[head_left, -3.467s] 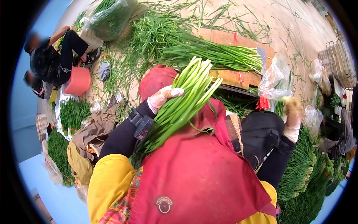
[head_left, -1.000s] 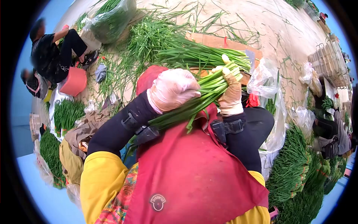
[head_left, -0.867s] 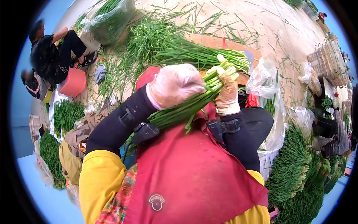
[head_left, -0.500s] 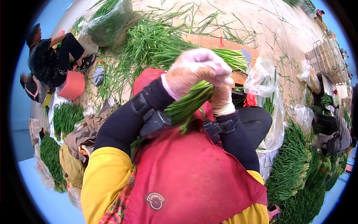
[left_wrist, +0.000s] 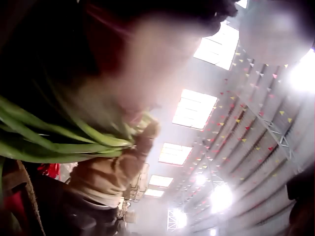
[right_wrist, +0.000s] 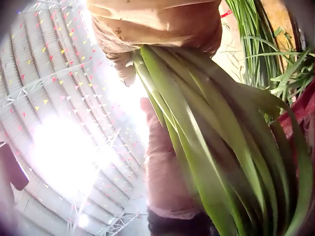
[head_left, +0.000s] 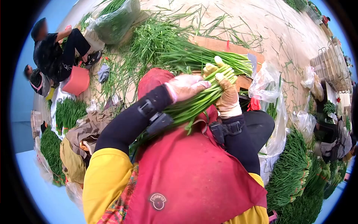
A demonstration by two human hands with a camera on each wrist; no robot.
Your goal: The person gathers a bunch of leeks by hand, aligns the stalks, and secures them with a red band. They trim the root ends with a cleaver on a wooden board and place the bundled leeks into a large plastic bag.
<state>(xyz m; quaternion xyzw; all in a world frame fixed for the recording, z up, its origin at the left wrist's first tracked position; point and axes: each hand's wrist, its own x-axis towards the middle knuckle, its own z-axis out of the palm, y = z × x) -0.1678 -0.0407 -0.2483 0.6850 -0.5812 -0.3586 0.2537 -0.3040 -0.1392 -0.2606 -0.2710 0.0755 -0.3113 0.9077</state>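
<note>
A bunch of garlic chives (head_left: 194,105) lies slantwise in front of the red apron (head_left: 201,164), pale stem ends up and to the right. My gloved right hand (head_left: 228,99) grips it just below those ends, with fingers curled round from the far side. Against the leaves farther down is my gloved left hand (head_left: 185,88), its thumb laid along the stalks. The right wrist view shows the flat leaves (right_wrist: 211,132) hanging from the right hand (right_wrist: 157,24), with the left hand (right_wrist: 170,172) partly hidden behind them. Blur covers most of the left wrist view.
More garlic chives (head_left: 209,56) lie on a cardboard sheet (head_left: 214,43) ahead, beside a loose heap (head_left: 153,41). Plastic bags (head_left: 264,87) and tied bundles (head_left: 289,168) stand at the right. A seated person (head_left: 56,52) and a red bucket (head_left: 76,80) are at the left.
Earliest, my left hand held the bunch alone, with my right hand apart at the right. Since half a second ago, the left hand has dropped leftward from over the right hand onto the leaves.
</note>
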